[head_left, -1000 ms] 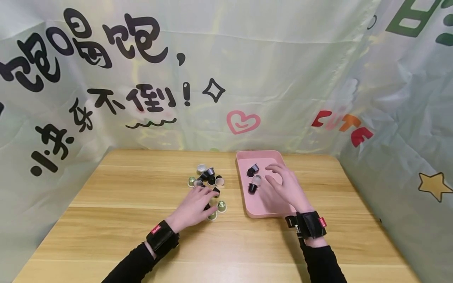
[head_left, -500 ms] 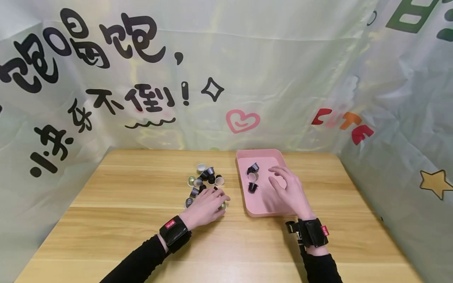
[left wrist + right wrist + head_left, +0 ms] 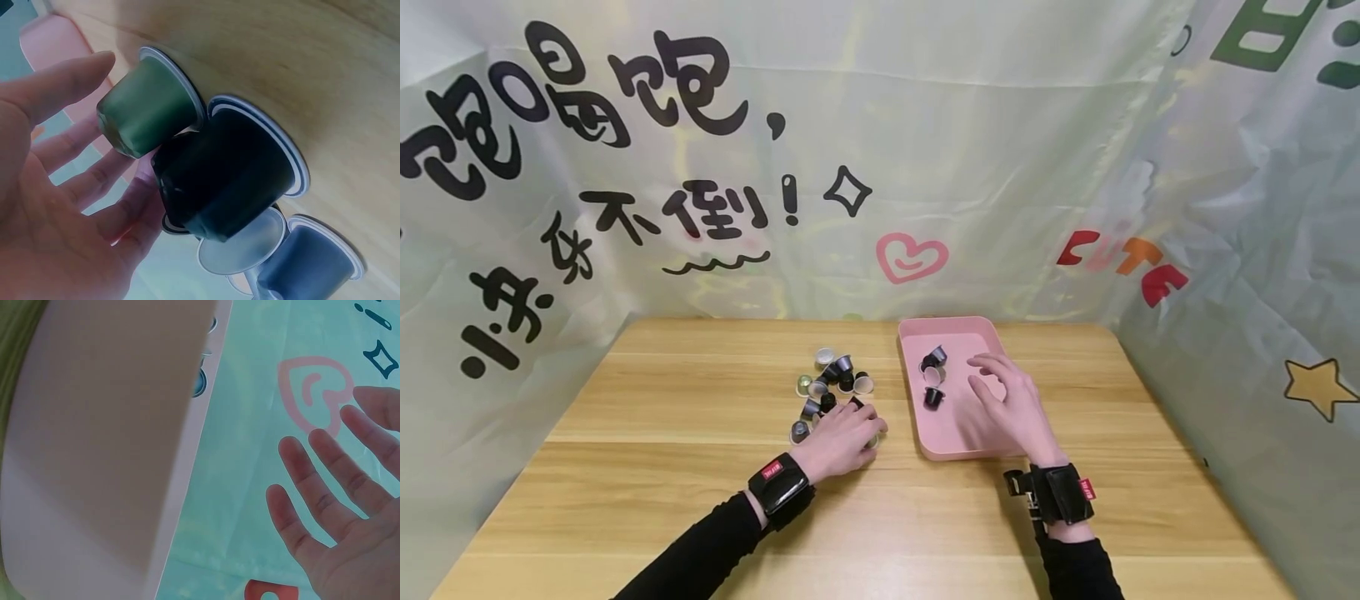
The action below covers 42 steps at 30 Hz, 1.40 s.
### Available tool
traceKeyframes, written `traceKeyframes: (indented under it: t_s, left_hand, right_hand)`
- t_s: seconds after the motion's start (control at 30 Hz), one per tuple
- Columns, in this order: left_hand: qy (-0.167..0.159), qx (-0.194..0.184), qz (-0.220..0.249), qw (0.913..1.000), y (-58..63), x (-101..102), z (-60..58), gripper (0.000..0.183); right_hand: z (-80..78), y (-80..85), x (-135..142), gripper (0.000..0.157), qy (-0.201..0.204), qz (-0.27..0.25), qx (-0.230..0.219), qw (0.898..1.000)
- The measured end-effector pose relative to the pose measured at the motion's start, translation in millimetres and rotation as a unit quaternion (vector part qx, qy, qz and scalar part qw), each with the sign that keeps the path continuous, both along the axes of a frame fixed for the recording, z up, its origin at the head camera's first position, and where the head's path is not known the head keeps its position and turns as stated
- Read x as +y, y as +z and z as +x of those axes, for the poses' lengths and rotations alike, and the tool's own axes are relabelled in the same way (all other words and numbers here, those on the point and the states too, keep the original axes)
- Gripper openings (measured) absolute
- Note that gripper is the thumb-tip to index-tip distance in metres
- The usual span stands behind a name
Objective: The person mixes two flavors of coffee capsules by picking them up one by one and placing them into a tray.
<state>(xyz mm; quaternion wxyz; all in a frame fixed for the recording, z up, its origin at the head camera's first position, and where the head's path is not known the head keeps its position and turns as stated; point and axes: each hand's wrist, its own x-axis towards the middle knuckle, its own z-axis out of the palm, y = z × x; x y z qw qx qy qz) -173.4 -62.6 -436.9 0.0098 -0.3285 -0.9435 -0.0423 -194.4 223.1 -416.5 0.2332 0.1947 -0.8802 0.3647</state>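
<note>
My left hand (image 3: 841, 442) reaches over a loose group of coffee capsules on the table. In the left wrist view, its thumb and fingers lie around a green coffee capsule (image 3: 150, 106), without a plain grip on it. Right beside that stands a black capsule (image 3: 228, 172), with a blue capsule (image 3: 306, 265) farther over. My right hand (image 3: 1015, 408) hovers above the pink tray (image 3: 958, 437), fingers spread and holding nothing. Inside the tray, at its left side, lie a black capsule (image 3: 934, 398) and a dark, silvery capsule (image 3: 937, 355), with a pale lid (image 3: 932, 377) showing between them.
Behind my left hand are several more capsules, among them a green one (image 3: 804, 384) and a pale-lidded one (image 3: 824, 357). The wooden table (image 3: 662, 467) ends at a printed cloth backdrop (image 3: 1015, 167).
My left hand has moved right, across to the green capsules, uncovering several dark ones at its left. Within the tray, the front capsule has shifted slightly. My right hand has hardly moved.
</note>
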Motion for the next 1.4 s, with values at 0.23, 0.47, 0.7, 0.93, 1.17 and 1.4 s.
traceKeyframes:
  t_s: [0.23, 0.47, 0.7, 0.93, 1.17, 1.4]
  left_hand:
    - [-0.010, 0.011, -0.007, 0.9999, 0.9, 1.3, -2.3, 0.030]
    - [-0.013, -0.016, 0.027, 0.9994, -0.5, 0.0, -6.5, 0.024]
    - [-0.011, -0.046, 0.061, 0.9970, 0.7, -1.1, -8.2, 0.018]
    - [-0.010, -0.091, 0.121, 0.9885, 6.1, -4.0, -13.0, 0.019]
    - [-0.016, -0.154, 0.204, 0.9666, 14.9, -7.3, -23.0, 0.023]
    - [0.010, -0.212, 0.284, 0.9348, 19.5, -6.5, -35.5, 0.026]
  right_hand:
    - [0.2, -0.4, 0.4, 0.027, -0.002, -0.001, -0.005, 1.000]
    - [1.6, -0.3, 0.7, 0.027, -0.003, -0.005, -0.006, 1.000]
    - [2.4, 0.1, 0.7, 0.027, 0.001, -0.006, -0.006, 1.000]
    - [1.6, 1.1, -0.3, 0.026, -0.002, -0.006, -0.008, 1.000]
    - [1.5, 2.0, -0.4, 0.025, -0.001, -0.009, -0.003, 1.000]
    - [3.5, 3.1, -0.2, 0.026, 0.004, -0.010, -0.008, 1.000]
